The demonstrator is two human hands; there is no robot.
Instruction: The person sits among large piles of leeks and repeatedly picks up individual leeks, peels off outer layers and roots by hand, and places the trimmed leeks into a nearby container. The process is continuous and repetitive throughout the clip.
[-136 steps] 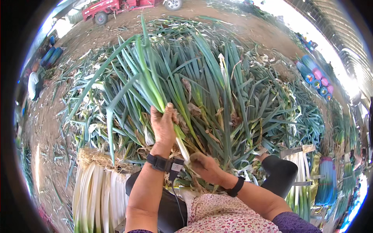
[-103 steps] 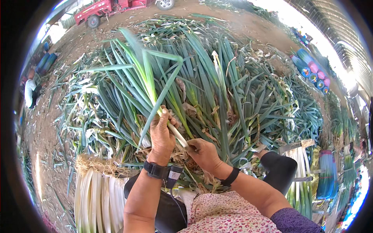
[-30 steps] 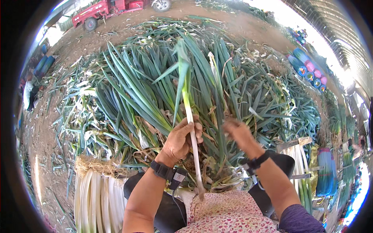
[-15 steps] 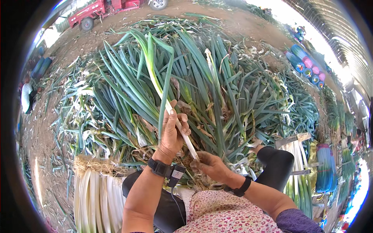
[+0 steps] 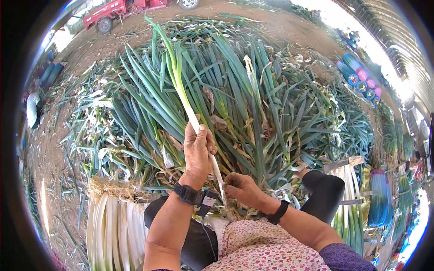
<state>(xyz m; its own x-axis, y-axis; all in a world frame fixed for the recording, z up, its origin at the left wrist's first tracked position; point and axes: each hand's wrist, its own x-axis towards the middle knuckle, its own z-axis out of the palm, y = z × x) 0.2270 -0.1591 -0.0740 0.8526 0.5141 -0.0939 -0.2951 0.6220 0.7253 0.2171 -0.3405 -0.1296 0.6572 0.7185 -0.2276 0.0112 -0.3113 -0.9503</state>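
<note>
My left hand (image 5: 198,147) is closed around the white shank of a long green onion (image 5: 184,97). Its green leaves point up and away, over the heap. At the stalk's lower, root end, my right hand (image 5: 244,189) has its fingers curled in a pinch against the stalk; the fingertips are partly hidden. A thin, brownish strip hangs below that end, near my lap. Behind both hands spreads a large heap of green onions (image 5: 230,97), leaves pointing away, with dry, yellowed leaves among them.
Cleaned white stalks (image 5: 115,230) with roots lie stacked at the lower left. More stalks (image 5: 348,203) stand in a metal holder at right. Blue-wrapped bundles (image 5: 361,86) lie farther right. A red cargo vehicle (image 5: 113,13) is at the back; another person (image 5: 33,108) is at far left.
The bent green leaf that hung beside the stalk is gone from there. My right hand has shifted slightly at the root end, and the onion stands a little more upright.
</note>
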